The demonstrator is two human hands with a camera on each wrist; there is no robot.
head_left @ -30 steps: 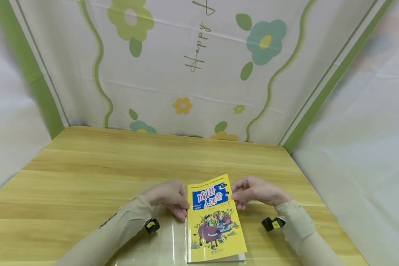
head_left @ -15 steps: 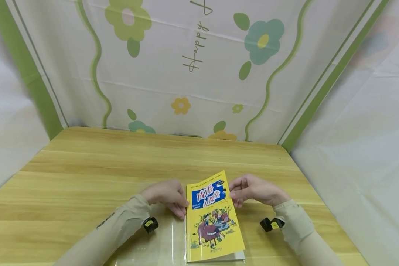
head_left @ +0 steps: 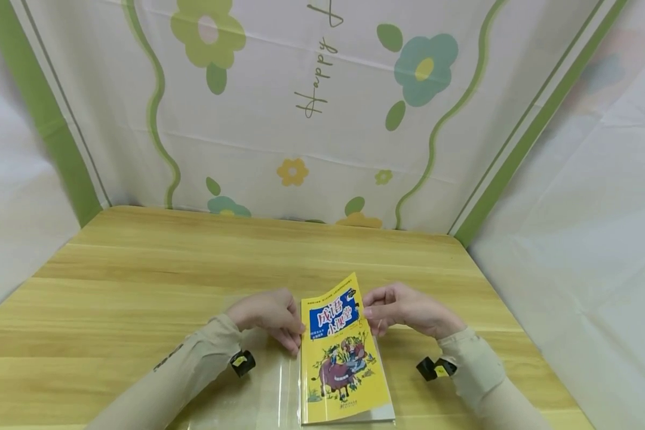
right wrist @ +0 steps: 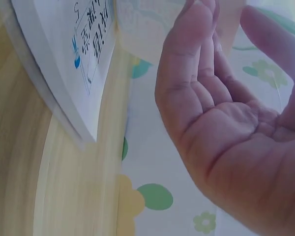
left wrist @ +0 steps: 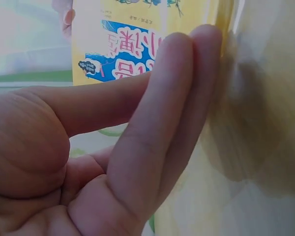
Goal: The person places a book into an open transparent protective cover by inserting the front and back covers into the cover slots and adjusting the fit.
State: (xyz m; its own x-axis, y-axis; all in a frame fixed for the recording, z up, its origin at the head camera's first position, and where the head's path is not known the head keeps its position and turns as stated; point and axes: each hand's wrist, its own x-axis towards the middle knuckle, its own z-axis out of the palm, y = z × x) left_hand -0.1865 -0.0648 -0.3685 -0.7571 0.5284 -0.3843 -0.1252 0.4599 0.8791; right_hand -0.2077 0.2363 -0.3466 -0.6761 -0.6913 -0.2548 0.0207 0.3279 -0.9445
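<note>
A yellow paperback book point(head_left: 341, 382) with a blue title panel lies at the table's front middle. My right hand point(head_left: 408, 309) pinches the upper right edge of its front cover point(right wrist: 142, 24) between thumb and fingers. That cover is bent up, and a white title page point(right wrist: 64, 44) shows beneath it in the right wrist view. My left hand point(head_left: 273, 316) is at the spine side, thumb and fingers at the book's left edge. In the left wrist view its fingers point(left wrist: 160, 113) partly hide the cover. A clear plastic sheet point(head_left: 258, 388) lies left of the book.
The wooden table point(head_left: 204, 257) runs back to a white cloth wall point(head_left: 247, 119) printed with flowers. White cloth walls stand left and right too. A small black wrist camera point(head_left: 243, 362) sits under the left wrist, another point(head_left: 435, 368) under the right.
My right hand has moved slightly left, bringing the front cover's right edge up and over, so more of the white page shows at the lower right. The left hand has stayed nearly still.
</note>
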